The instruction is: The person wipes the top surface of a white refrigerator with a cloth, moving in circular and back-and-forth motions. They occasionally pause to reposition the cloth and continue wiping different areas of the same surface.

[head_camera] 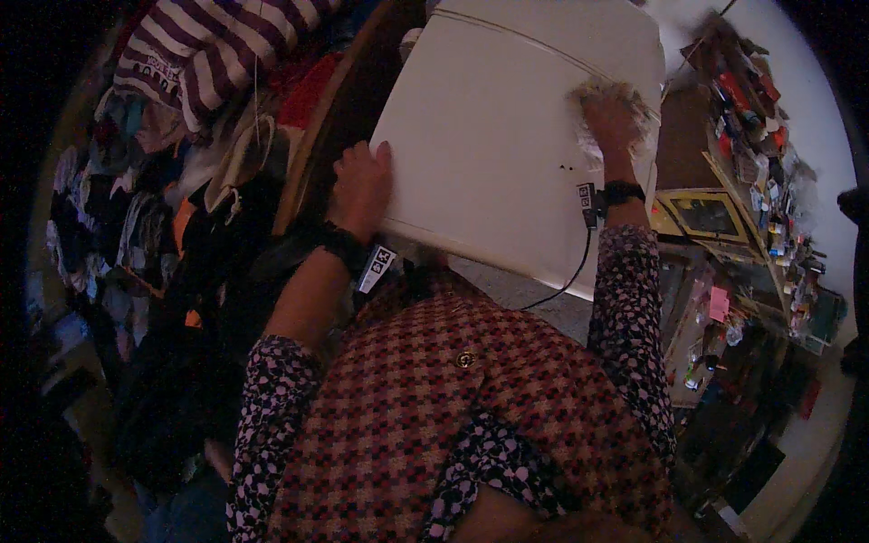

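A large white panel [475,136], which looks like the smooth face of a household appliance, stretches out in front of my body. Dark bent lines cross it near the far end. At its left edge rests my left hand [361,186], thumb by the white surface; whether the fingers grip the edge is hidden. Over the right part of the panel, my right hand [611,122] is blurred and presses down on a crumpled, pale brown cloth or wrap [589,102]. Both wrists carry dark bands with small tagged devices, and a black cable [585,254] runs from the right one.
A wooden edge [319,122] runs along the panel's left side. Beyond it hang many clothes, including a striped garment [204,47]. Cluttered shelves [767,170] and a yellow-framed piece [706,210] stand at the right. Grey floor [502,275] shows below the panel.
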Available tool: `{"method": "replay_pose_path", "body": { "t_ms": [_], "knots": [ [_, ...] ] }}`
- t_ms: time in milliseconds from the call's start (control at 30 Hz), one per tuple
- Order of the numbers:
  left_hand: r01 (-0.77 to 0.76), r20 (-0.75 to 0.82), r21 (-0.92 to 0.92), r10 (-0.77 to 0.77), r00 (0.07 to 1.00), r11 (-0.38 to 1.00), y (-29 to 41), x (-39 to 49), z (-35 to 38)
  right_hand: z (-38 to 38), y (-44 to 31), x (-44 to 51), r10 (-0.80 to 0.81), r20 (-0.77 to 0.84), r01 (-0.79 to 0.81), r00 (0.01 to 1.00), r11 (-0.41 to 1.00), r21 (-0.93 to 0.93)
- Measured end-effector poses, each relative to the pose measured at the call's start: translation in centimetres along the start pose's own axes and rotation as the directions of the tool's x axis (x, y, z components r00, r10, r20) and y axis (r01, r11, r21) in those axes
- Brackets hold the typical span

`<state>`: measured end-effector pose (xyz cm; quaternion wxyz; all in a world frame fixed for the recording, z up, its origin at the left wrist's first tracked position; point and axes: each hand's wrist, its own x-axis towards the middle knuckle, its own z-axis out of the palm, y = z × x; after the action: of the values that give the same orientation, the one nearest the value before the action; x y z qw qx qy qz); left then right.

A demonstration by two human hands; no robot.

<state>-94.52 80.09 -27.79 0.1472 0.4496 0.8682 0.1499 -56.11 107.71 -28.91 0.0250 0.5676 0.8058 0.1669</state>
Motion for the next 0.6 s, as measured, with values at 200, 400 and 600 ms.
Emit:
{"method": "replay_pose_path", "body": {
  "t_ms": [200, 400, 600],
  "knots": [
    [-0.036, 0.073, -0.015, 0.037, 0.997, 0.999, 0.9, -0.5, -2.0, -4.4, -11.1, 2.2, 0.043, -0.059, -0.037, 0.997, 0.995, 0.094],
    [-0.170, -0.010, -0.026, 0.170, 0.985, 0.985, 0.1, -1.0, -1.7, -9.0, -19.7, 1.3, -0.242, -0.090, 0.257, 0.966, 0.935, 0.243],
    [-0.080, -0.123, -0.047, 0.073, 0.990, 0.996, 0.3, -0.7, -0.4, -12.7, -26.0, -2.9, -0.311, -0.132, 0.338, 0.941, 0.864, 0.373]
  ]
}}
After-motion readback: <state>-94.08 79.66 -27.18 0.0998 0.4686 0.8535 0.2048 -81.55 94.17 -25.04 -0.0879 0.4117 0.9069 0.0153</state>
